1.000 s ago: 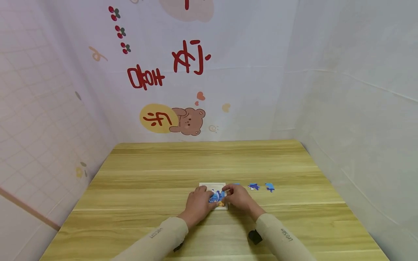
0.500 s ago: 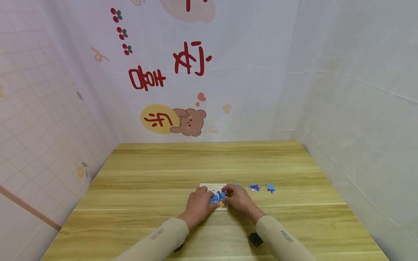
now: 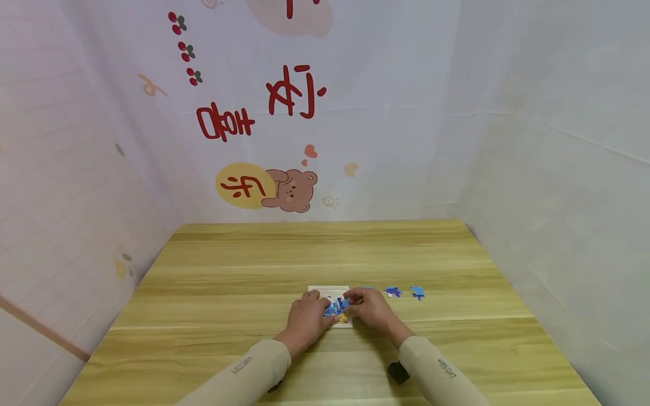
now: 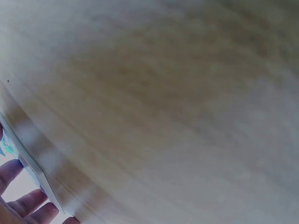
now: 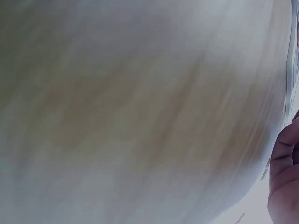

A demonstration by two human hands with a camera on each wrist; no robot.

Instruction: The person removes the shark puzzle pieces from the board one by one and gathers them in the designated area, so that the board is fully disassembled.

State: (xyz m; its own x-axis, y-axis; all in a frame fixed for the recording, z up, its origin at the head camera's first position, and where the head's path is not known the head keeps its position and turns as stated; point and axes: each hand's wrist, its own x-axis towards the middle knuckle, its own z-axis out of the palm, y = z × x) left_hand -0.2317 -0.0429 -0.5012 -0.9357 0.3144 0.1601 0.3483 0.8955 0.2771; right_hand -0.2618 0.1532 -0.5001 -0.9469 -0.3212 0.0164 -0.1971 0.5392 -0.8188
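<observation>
A small white puzzle tray [image 3: 332,291] lies on the table, with a blue picture and a patch of yellow [image 3: 343,318] partly filling it. My left hand [image 3: 304,313] rests across its left side, thumb on the near part, fingers toward the far edge. At the right side, my right hand [image 3: 372,307] pinches a blue puzzle piece [image 3: 346,303] over the picture between thumb and forefinger. The left wrist view catches the left fingertips [image 4: 29,201] along the tray edge [image 4: 30,163]. Only part of the right hand [image 5: 284,177] shows at the right wrist view's border.
Loose puzzle pieces lie in a row to the right: a dark blue one [image 3: 392,291], a light blue one [image 3: 417,291], and a blue one [image 3: 368,288] partly behind the right hand. The wooden table [image 3: 254,254] meets cloth-covered walls at the back and sides.
</observation>
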